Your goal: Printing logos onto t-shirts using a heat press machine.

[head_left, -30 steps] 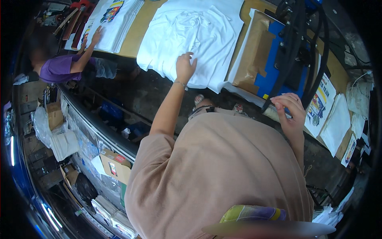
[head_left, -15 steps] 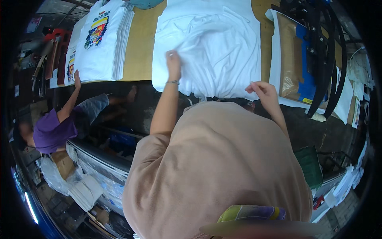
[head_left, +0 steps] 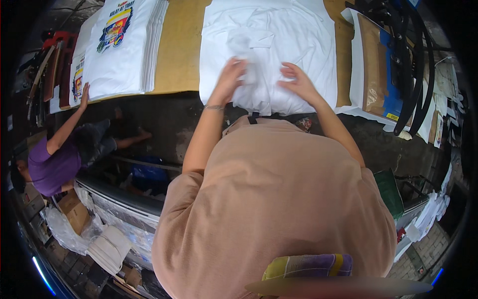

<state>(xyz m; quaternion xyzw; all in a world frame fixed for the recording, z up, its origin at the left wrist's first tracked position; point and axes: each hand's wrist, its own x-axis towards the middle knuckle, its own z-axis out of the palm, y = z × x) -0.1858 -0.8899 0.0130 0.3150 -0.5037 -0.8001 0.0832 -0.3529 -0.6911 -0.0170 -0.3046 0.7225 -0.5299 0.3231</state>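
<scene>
A white T-shirt (head_left: 308, 55) lies spread and wrinkled on the brown-topped table in front of me, its near edge at the table's front. My left hand (head_left: 230, 80) is over the shirt's left half, fingers curved and apart, slightly smeared by motion. Facing it, my right hand (head_left: 299, 84) hovers over the right half with bent, parted fingers. Neither hand visibly grips the cloth. Between and beyond them the fabric shows a small raised fold (head_left: 261, 40).
At left stands a stack of white printed shirts (head_left: 134, 65); a person in a purple top (head_left: 55, 167) crouches beside it, one hand at its edge. At right are a framed printing screen (head_left: 373, 70) and black curved metal arms (head_left: 423, 74). Behind me sits a cardboard box (head_left: 74, 212).
My left hand has shifted right across the shirt. My right hand has left the shirt's near right corner and moved inward and farther out. The fabric's folds have changed.
</scene>
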